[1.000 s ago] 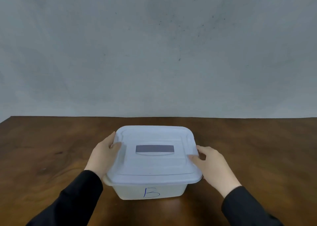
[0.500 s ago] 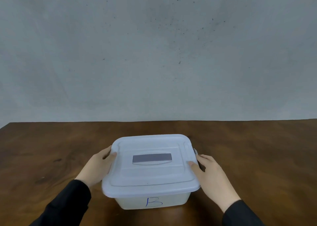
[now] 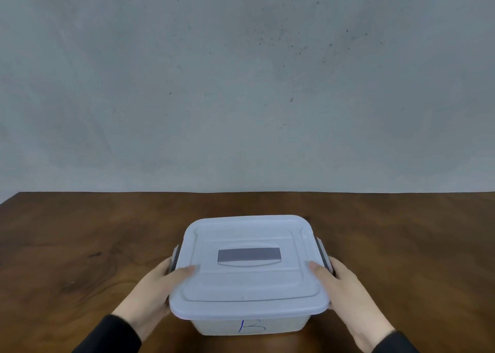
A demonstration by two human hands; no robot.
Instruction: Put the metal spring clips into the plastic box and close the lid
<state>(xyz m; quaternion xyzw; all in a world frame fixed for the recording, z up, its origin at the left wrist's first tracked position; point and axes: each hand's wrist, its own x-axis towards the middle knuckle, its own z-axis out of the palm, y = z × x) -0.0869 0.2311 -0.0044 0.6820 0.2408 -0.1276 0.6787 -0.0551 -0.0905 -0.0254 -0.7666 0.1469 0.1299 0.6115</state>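
One plastic box point(image 3: 249, 326) stood on the desk point(image 3: 80, 245), its lid point(image 3: 249, 277) on top. The left hand point(image 3: 154, 291) and right hand point(image 3: 345, 293) each gripped one side, thumbs resting on the lid. No clips were visible.

The surface point(image 3: 93, 245) is dark brown wood with a visible grain and some darker knots and streaks on its left half. Its far edge runs straight across the view where it meets a grey wall, and its far left corner shows at the left side of the view. One thing stands directly on it: a translucent plastic box point(image 3: 249, 326), placed near the near edge and about midway between the left and right sides. The box carries a pale lid point(image 3: 249, 280) that lies flat on top, and a blue letter B is written on its near wall. The wood reflects a soft sheen around the box.
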